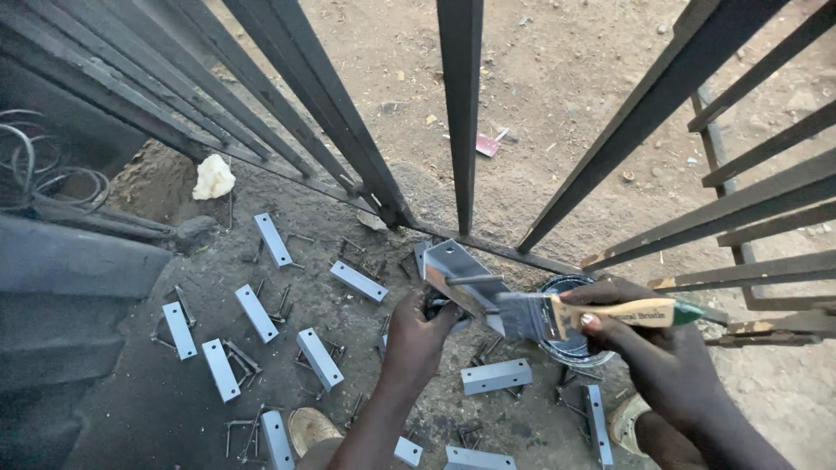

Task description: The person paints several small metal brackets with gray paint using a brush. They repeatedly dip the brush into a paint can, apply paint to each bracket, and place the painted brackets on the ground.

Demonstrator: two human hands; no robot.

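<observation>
Far left: coiled wire (pixel 35 165) lies beside a dark slab (pixel 61 270). A white rag (pixel 212 177) sits at the foot of the gate bars (pixel 335 113).

Ground, left to centre: grey painted brackets (pixel 255 312) lie scattered on the dirt (pixel 540 61), well apart from one another, each with thin metal legs. More lie along the bottom edge.

Centre: the left hand (pixel 416 335) is clenched around the underside of one bracket (pixel 459 277), holding it raised and tilted just below the gate's bottom rail. Which fingers bear on it cannot be told; the thumb side is hidden.

Centre right: a brush (pixel 566 315) with a pale wooden handle lies level, its grey-loaded bristles touching the held bracket's right end. The right hand (pixel 649 344) grasps the handle, thumb on its near face, fingers wrapped over the top.

Behind the brush: a paint can (pixel 570 348) stands on the ground, partly covered by the right hand and brush. A further bracket (pixel 496 376) lies just left of the can.

Right: gate bars run slantwise over bare dirt.
</observation>
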